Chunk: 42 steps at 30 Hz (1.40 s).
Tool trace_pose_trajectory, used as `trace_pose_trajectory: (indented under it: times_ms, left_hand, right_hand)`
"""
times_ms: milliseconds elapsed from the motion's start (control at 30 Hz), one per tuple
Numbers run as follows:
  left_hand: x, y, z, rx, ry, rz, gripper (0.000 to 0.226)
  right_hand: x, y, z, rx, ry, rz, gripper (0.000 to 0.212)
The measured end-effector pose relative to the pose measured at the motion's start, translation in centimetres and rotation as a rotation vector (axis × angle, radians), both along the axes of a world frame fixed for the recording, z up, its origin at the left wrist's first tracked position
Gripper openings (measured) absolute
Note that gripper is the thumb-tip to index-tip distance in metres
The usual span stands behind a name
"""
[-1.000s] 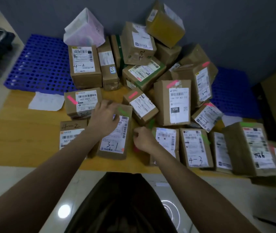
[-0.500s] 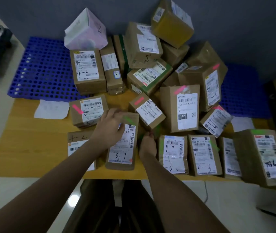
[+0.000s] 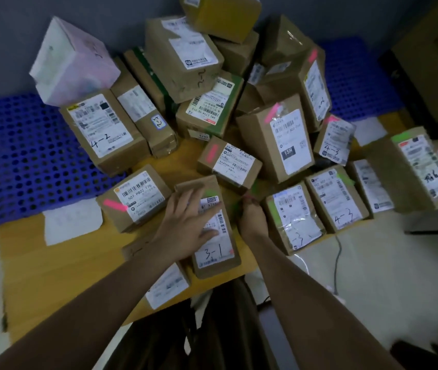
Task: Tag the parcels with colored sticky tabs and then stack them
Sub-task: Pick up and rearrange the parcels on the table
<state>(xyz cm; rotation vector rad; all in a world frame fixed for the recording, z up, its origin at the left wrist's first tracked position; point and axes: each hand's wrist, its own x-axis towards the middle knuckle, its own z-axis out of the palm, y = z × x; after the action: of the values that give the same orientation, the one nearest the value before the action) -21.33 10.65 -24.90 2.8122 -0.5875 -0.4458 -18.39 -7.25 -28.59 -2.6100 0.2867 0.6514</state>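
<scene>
Now | left hand [image 3: 186, 231] flat on 3-1 parcel [image 3: 216, 236] | right hand [image 3: 252, 220] grip unclear | parcels [image 3: 274, 137] crowd behind

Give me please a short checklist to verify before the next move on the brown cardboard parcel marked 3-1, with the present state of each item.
1. Left hand flat on the brown cardboard parcel marked 3-1: ok.
2. Green sticky tab on that parcel: ok.
3. Tab fully pressed down: cannot tell.
4. Right hand free: cannot tell, its fingers are hidden.
5. Parcel rests on the yellow wooden table: ok.
</scene>
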Motion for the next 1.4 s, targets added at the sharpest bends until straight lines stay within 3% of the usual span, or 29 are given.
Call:
trace_pose_trajectory:
  times_ms: [267, 467, 667, 767, 833, 967, 1033, 1233, 1400]
  left_hand:
    - [0.1, 1.3, 0.0, -0.026, 0.043, 0.021, 0.071]
    - [0.4, 1.3, -0.2, -0.056, 0.038, 0.019, 0.060]
    - [0.8, 1.3, -0.1, -0.113, 0.016, -0.008, 0.060]
    - [1.2, 0.9, 1.5, -0.226, 0.028, 0.068, 0.066]
    - [1.4, 0.4, 3.2, -0.370, 0.089, 0.166, 0.056]
    - [1.4, -0.6, 6.5, -0.785, 0.458, 0.417, 0.018]
    - [1.4, -0.4, 7.3, -0.847, 0.411, 0.474, 0.002]
    - [0.2, 1.8, 10.1, -1.016, 0.518, 0.577, 0.008]
    - [-0.8, 2.7, 12.0, -1.220, 0.556, 0.693, 0.008]
  right_hand:
    - [-0.4, 0.3, -0.4, 0.058, -0.049, -0.097, 0.031]
    - [-1.1, 0.3, -0.2, 0.160, -0.118, -0.173, 0.022]
    - [-2.8, 0.9, 3.1, 0.460, -0.409, -0.453, 0.026]
    - [-2.9, 1.6, 5.9, 0.789, -0.410, -0.655, 0.031]
    - [-2.9, 2.4, 7.7, 1.005, -0.384, -0.722, 0.033]
    - [-3.1, 4.1, 10.2, 1.246, -0.314, -0.731, 0.030]
    - [-3.5, 4.6, 10.9, 1.297, -0.283, -0.746, 0.022]
    - [-4.7, 4.4, 12.5, 1.115, -0.326, -0.542, 0.007]
    - [-5.3, 5.7, 14.5, 1.280, -0.254, -0.623, 0.012]
